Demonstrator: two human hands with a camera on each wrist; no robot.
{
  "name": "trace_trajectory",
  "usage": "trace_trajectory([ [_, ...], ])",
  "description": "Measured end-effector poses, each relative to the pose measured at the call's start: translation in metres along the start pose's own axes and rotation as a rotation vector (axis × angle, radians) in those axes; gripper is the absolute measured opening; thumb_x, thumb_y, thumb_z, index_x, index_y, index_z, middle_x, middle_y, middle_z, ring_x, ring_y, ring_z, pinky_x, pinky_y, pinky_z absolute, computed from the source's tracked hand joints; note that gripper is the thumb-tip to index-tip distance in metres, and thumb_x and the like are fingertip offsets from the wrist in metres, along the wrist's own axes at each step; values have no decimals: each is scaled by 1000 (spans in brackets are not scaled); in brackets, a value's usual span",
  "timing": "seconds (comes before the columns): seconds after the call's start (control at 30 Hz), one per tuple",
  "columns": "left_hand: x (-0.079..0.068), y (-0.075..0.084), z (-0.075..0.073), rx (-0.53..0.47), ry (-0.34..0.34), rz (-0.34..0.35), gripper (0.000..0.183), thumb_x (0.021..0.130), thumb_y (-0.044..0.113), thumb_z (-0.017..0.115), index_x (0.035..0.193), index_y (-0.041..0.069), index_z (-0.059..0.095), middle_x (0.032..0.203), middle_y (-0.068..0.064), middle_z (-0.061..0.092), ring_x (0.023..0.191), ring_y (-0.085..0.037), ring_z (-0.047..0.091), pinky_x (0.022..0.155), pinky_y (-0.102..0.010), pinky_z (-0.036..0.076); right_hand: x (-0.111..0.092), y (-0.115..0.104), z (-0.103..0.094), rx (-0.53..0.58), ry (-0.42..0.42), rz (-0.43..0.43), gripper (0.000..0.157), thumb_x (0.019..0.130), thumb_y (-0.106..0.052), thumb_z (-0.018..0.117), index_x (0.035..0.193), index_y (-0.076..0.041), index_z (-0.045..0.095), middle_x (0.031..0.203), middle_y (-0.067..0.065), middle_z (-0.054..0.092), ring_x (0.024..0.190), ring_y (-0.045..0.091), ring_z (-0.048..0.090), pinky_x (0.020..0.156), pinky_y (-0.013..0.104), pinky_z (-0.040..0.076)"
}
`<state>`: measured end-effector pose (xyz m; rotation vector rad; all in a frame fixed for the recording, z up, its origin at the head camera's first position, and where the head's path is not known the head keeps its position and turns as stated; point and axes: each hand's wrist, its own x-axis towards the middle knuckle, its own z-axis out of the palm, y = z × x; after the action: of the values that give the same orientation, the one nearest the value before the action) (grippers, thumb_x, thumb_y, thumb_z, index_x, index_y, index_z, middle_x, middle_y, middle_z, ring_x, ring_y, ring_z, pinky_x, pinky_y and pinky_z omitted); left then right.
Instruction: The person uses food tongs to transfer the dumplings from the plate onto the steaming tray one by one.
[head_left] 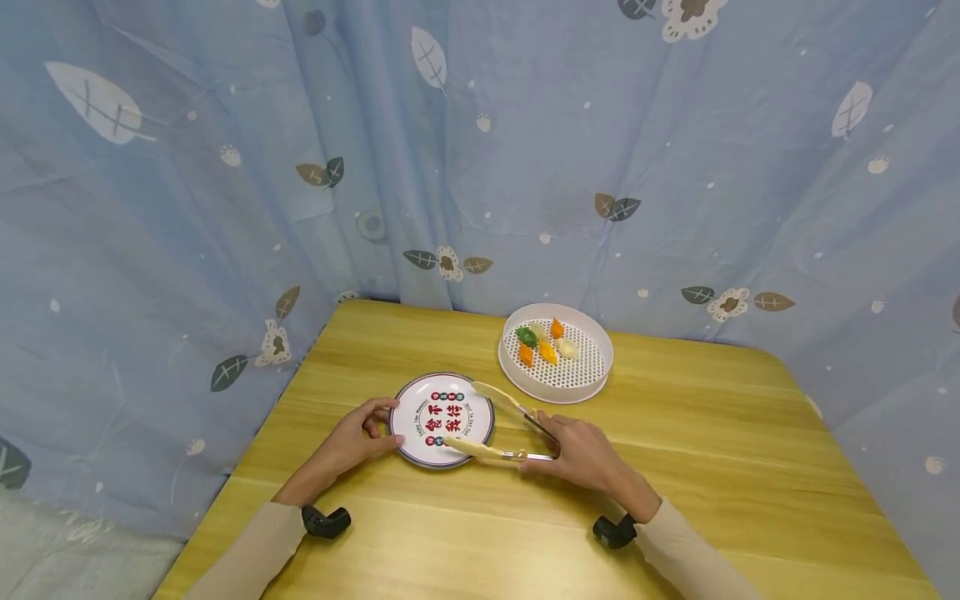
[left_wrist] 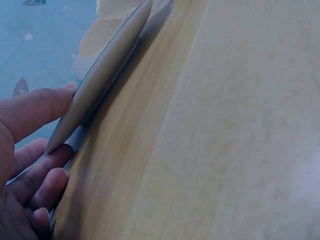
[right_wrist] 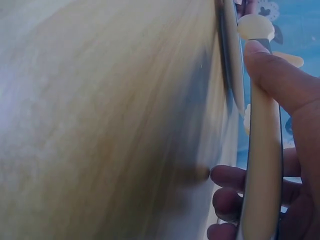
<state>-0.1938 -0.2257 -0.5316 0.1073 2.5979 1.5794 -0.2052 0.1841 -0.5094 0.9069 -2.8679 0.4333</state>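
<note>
A white round plate (head_left: 417, 396) with a blue rim and red and dark lettering lies on the table. My left hand (head_left: 347, 440) grips its left edge, thumb over the rim and fingers beneath in the left wrist view. In my right hand (head_left: 585, 454) I hold a pair of tongs (head_left: 474, 449) with metal arms and cream tips. The tongs stand spread, both tips over the right part of the plate, with nothing between them. Thumb and fingers lie on opposite sides of the tongs (right_wrist: 265, 150) in the right wrist view.
Behind the plate, to the right, stands a pale round steamer basket (head_left: 594, 379) with a perforated bottom. Several small orange, yellow, green and cream pieces (head_left: 548, 352) lie in it. A blue patterned curtain (head_left: 525, 167) hangs around the wooden table (head_left: 712, 442).
</note>
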Motion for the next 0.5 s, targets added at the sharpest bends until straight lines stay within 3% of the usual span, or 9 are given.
trace_trajectory([
  [0.13,1,-1,0,2,-3,15,60,84,23,88,138,16,61,114,-9,62,88,-24,48,70,-30,39,-1,-1,-1,-35,-3,10,78,78,-86,61,116,-18,64,76,-10,43,63,7,40,53,26,33],
  [0.3,1,-1,-1,-15,-30,27,60,85,20,87,138,15,60,111,-9,62,87,-25,49,72,-30,41,-5,-3,0,-55,7,15,91,77,-85,63,133,-13,67,99,-3,61,83,12,54,65,34,48],
  [0.5,-1,6,-6,-39,-59,33,57,88,21,84,139,13,59,109,-12,61,89,-25,49,73,-30,41,-7,-2,-2,20,-25,32,96,78,-81,66,141,-10,63,116,2,60,95,15,53,77,37,50],
])
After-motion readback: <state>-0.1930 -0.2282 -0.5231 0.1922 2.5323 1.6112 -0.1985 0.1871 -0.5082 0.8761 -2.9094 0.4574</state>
